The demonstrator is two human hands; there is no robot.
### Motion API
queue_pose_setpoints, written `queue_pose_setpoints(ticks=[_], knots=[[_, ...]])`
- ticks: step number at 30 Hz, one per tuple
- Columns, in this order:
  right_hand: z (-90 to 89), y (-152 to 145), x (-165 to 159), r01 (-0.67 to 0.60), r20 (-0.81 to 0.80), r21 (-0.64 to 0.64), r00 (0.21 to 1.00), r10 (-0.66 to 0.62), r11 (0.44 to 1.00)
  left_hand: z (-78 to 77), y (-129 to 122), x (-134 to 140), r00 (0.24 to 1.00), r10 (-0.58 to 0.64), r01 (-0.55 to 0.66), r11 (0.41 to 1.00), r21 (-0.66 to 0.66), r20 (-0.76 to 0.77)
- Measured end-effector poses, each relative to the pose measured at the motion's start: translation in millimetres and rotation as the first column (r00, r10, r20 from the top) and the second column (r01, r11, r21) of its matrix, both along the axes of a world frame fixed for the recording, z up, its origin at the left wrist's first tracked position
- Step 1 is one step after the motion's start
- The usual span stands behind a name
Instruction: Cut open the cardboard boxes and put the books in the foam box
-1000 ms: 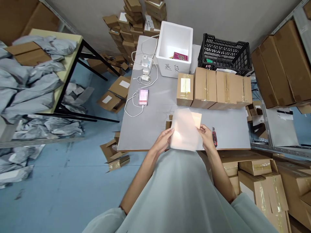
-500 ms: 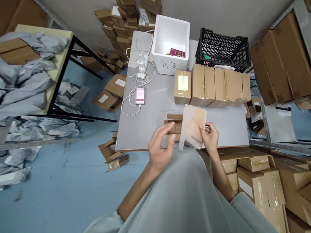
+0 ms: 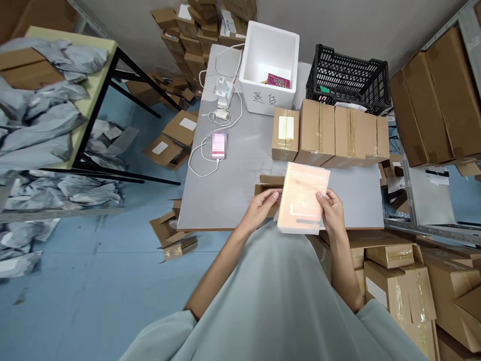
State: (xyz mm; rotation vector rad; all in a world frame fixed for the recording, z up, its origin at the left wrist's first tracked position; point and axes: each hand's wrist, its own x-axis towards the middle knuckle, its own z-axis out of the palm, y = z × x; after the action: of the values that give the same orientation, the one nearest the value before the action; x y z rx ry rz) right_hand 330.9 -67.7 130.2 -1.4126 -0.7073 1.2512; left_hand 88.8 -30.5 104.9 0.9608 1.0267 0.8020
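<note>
A pale orange book point(image 3: 302, 198) in a frosted plastic sleeve is held up above the near edge of the table, tilted toward me. My right hand point(image 3: 332, 208) grips its right edge, thumb on the front and fingers behind. At the left edge, my left hand point(image 3: 263, 204) has its thumb and fingers closed on the sleeved book; part of those fingertips is hidden. Behind the book and left hand sits an open small cardboard box point(image 3: 271, 179) on the table, mostly covered from view.
Taped cardboard boxes point(image 3: 317, 133) stand in a row on the grey table point(image 3: 240, 175). Behind them are a white foam box point(image 3: 266, 98) and a black crate point(image 3: 347, 80). A phone point(image 3: 219, 145) with white cables lies left. Cartons point(image 3: 398, 286) crowd the lower right.
My left hand has come in from beside the book to its left edge and closed there. The book has turned its front more fully toward me and shifted slightly right.
</note>
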Motion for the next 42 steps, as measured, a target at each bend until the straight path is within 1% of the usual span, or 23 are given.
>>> queue_pose_setpoints(ticks=[2,4,7,10,12,14,18,20,22,24,25,27,29,30,32,34,36,39,41,42], knots=[[-5.0,2,-4,-0.004,-0.022,-0.021,1.0,0.004,1.0,5.4,-2,5,0.994,-0.022,0.034,0.993,-0.112,0.109],[-9.5,3,-8,0.002,-0.025,-0.038,1.0,-0.003,0.999,8.9,-5,10,0.99,0.005,0.019,0.986,-0.163,0.14],[-14.3,5,-12,0.029,-0.004,-0.045,1.0,-0.029,0.999,7.4,-7,15,0.986,0.11,-0.085,0.978,-0.188,0.127],[-17.3,6,-15,0.054,0.04,-0.02,0.998,-0.053,0.998,0.5,-6,15,0.969,0.234,-0.215,0.958,-0.188,0.083],[-19.1,6,-17,0.058,0.064,-0.001,0.996,-0.058,0.998,-4.3,-5,14,0.948,0.317,-0.307,0.937,-0.168,0.034],[-21.0,7,-20,0.07,0.087,0.016,0.994,-0.071,0.997,-8.1,-3,13,0.928,0.372,-0.367,0.918,-0.149,0.001],[-24.3,9,-23,0.103,0.126,0.035,0.986,-0.107,0.994,-12.2,-2,10,0.919,0.395,-0.392,0.908,-0.148,-0.009],[-24.5,9,-24,0.113,0.142,0.039,0.983,-0.117,0.993,-12.4,-3,9,0.907,0.417,-0.42,0.9,-0.119,-0.051],[-23.1,7,-26,0.116,0.165,0.039,0.979,-0.121,0.992,-10.6,-5,8,0.886,0.447,-0.454,0.89,-0.039,-0.124],[-20.3,2,-29,0.123,0.218,0.04,0.967,-0.129,0.992,-6.0,-9,7,0.852,0.476,-0.461,0.879,0.118,-0.215],[-18.7,0,-32,0.129,0.258,0.044,0.957,-0.136,0.991,-2.6,-11,7,0.826,0.497,-0.448,0.865,0.225,-0.266],[-15.4,-6,-37,0.141,0.349,0.058,0.925,-0.152,0.988,5.4,-17,7,0.767,0.54,-0.376,0.816,0.439,-0.347],[-13.4,-9,-44,0.134,0.416,0.069,0.897,-0.151,0.988,13.5,-23,11,0.741,0.55,-0.274,0.772,0.573,-0.386],[-13.3,-10,-47,0.123,0.428,0.067,0.893,-0.14,0.99,16.8,-27,14,0.751,0.531,-0.227,0.765,0.602,-0.392],[-14.9,-10,-51,0.101,0.398,0.059,0.91,-0.117,0.993,21.1,-34,23,0.812,0.44,-0.135,0.78,0.611,-0.383],[-18.3,-7,-53,0.077,0.31,0.06,0.946,-0.092,0.995,21.5,-39,32,0.88,0.32,-0.048,0.796,0.603,-0.352],[-21.9,-6,-53,0.058,0.198,0.062,0.978,-0.069,0.996,18.5,-42,40,0.919,0.217,0.028,0.796,0.604,-0.328],[-26.0,-6,-51,0.027,0.044,-0.006,0.999,-0.026,1.0,11.8,-43,46,0.919,0.132,0.133,0.784,0.607,-0.372],[-28.1,-9,-50,0.008,-0.019,-0.045,1.0,-0.009,0.999,8.4,-44,47,0.91,0.091,0.192,0.774,0.604,-0.405],[-29.1,-10,-50,0.001,-0.03,-0.044,1.0,-0.002,0.999,7.2,-44,47,0.91,0.064,0.217,0.77,0.6,-0.41]])
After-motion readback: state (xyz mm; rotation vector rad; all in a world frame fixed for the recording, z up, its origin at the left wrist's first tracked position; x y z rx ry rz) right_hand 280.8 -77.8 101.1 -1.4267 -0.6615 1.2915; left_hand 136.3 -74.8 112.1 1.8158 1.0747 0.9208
